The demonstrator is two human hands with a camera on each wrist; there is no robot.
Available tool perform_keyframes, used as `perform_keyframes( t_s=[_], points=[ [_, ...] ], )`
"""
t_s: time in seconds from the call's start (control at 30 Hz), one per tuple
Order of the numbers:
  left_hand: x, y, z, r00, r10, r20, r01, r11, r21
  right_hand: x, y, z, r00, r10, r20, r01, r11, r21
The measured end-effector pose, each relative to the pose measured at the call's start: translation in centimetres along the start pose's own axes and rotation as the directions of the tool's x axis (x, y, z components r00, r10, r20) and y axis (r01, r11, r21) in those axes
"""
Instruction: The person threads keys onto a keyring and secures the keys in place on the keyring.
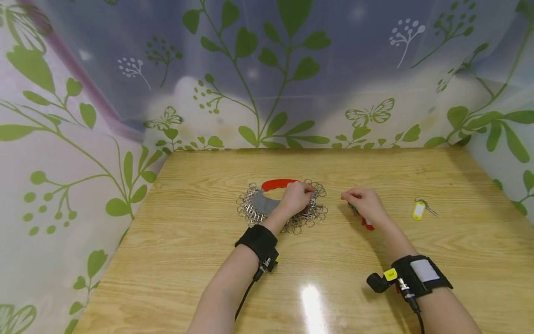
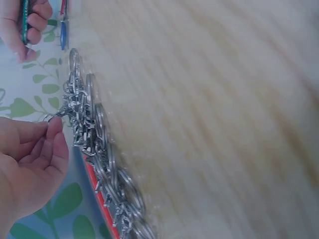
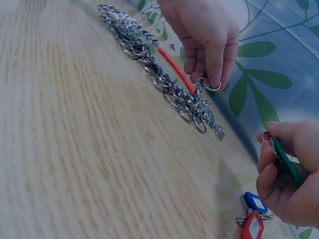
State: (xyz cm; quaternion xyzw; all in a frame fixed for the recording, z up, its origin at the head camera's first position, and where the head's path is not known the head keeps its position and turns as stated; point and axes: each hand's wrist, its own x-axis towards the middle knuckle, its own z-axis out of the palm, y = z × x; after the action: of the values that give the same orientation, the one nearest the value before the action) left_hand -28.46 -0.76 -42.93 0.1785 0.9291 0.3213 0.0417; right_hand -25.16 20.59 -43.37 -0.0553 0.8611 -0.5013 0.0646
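A grey key holder (image 1: 263, 204) with a red handle (image 1: 278, 184) lies on the table, its edge crowded with metal clips and rings. Over its right end, my left hand (image 1: 295, 198) pinches one metal ring (image 3: 213, 88) between thumb and fingers, lifted a little. My right hand (image 1: 367, 205) is to the right, apart from the holder. It holds a green key tag (image 3: 287, 162), with a small ring (image 3: 265, 135) at the fingertips. By that hand, a red key tag (image 3: 252, 226) and a blue key tag (image 3: 255, 202) lie close together.
A yellow key tag (image 1: 417, 211) with a key (image 1: 431, 211) lies on the wooden table (image 1: 200, 269), right of my right hand. A leaf-patterned cloth (image 1: 292, 102) hangs behind the table and at both sides. Black straps with cameras sit on both wrists.
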Motion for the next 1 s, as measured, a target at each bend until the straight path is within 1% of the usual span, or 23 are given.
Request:
perform_keyframes(
  t_s=[0.17, 0.3, 0.4, 0.5, 0.57, 0.67, 0.7, 0.77, 0.83, 0.93, 1.0],
  points=[
    [-0.08, 0.15, -0.07, 1.000, -0.021, -0.003, 0.021, 1.000, 0.006, 0.03, 0.35, 0.30, 0.998, -0.028, 0.050, 0.032, 0.996, -0.081],
    [-0.15, 0.31, -0.13, 0.999, -0.042, -0.009, 0.042, 0.999, 0.015, 0.11, 0.39, 0.52, 0.997, -0.043, 0.070, 0.052, 0.990, -0.131],
    [-0.22, 0.46, -0.20, 0.998, -0.063, -0.017, 0.063, 0.998, 0.031, 0.15, 0.33, 0.62, 0.996, -0.042, 0.075, 0.052, 0.987, -0.150],
    [-0.29, 0.51, -0.24, 0.997, -0.076, -0.020, 0.076, 0.997, 0.032, 0.11, 0.30, 0.63, 0.996, -0.041, 0.077, 0.051, 0.989, -0.140],
    [-0.32, 0.45, -0.23, 0.997, -0.078, -0.006, 0.078, 0.997, -0.009, 0.06, 0.34, 0.62, 0.997, -0.028, 0.079, 0.038, 0.991, -0.126],
    [-0.37, 0.28, -0.21, 0.996, -0.087, 0.037, 0.091, 0.986, -0.139, -0.04, 0.38, 0.62, 0.997, -0.020, 0.075, 0.029, 0.993, -0.116],
    [-0.39, 0.24, -0.22, 0.995, -0.087, 0.054, 0.096, 0.978, -0.187, -0.08, 0.38, 0.61, 0.997, -0.020, 0.076, 0.029, 0.993, -0.115],
    [-0.46, 0.20, -0.28, 0.992, -0.089, 0.088, 0.110, 0.952, -0.284, -0.12, 0.38, 0.61, 0.997, -0.022, 0.073, 0.030, 0.993, -0.113],
    [-0.50, 0.16, -0.33, 0.990, -0.090, 0.113, 0.126, 0.921, -0.369, -0.13, 0.39, 0.59, 0.997, -0.027, 0.067, 0.035, 0.993, -0.114],
    [-0.63, 0.21, -0.45, 0.986, -0.079, 0.144, 0.136, 0.887, -0.441, -0.12, 0.43, 0.53, 0.998, -0.025, 0.063, 0.032, 0.993, -0.113],
    [-0.66, 0.23, -0.47, 0.984, -0.071, 0.160, 0.138, 0.878, -0.458, -0.08, 0.43, 0.48, 0.998, -0.020, 0.066, 0.027, 0.994, -0.106]
  ],
)
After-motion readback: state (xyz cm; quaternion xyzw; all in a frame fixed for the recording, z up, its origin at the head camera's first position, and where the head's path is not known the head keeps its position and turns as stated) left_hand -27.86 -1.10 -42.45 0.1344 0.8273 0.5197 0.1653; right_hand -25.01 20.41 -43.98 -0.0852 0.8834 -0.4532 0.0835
